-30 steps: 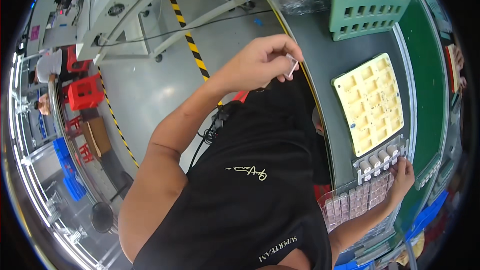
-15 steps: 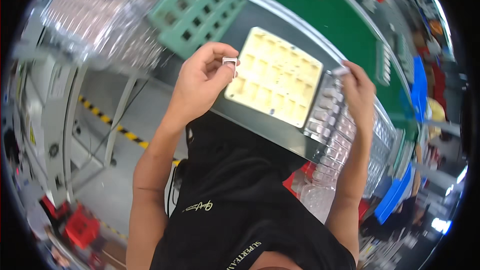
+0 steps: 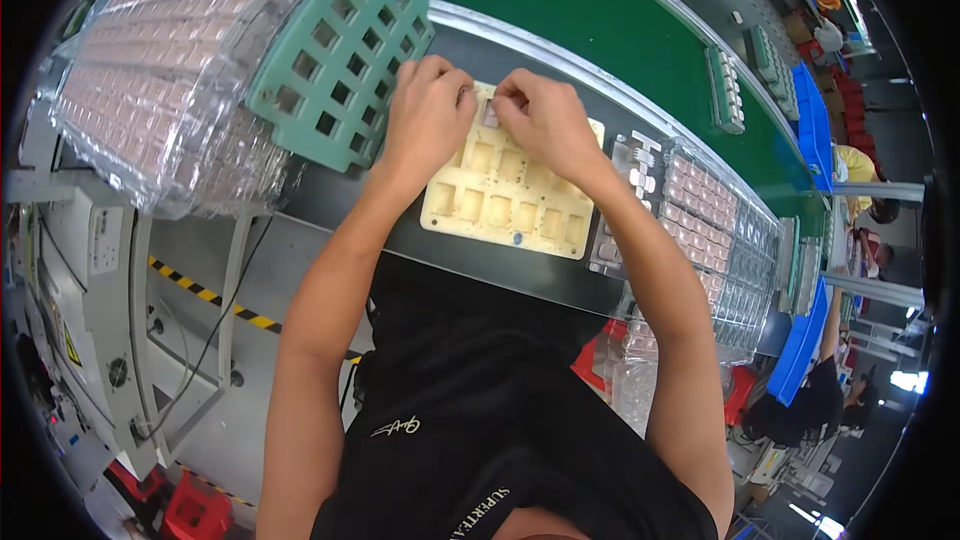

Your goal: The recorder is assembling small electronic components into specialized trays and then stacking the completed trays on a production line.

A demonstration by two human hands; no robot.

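Right hand [image 3: 548, 125]: fingers bent down, tips at a small, pale pinkish rectangular piece [image 3: 490, 114] by the far edge of the cream rectangular pocketed tray [image 3: 500, 180]; cannot tell if pinching it. Left hand [image 3: 432, 118]: fingers curled over the tray's left edge, tips hidden; grip cannot be told. Writing: pale script and block capitals on the black cloth shirt [image 3: 480, 390]; yellow triangular warning label [image 3: 72, 346] and white printed label [image 3: 105, 239] on grey metal equipment [image 3: 95, 290].
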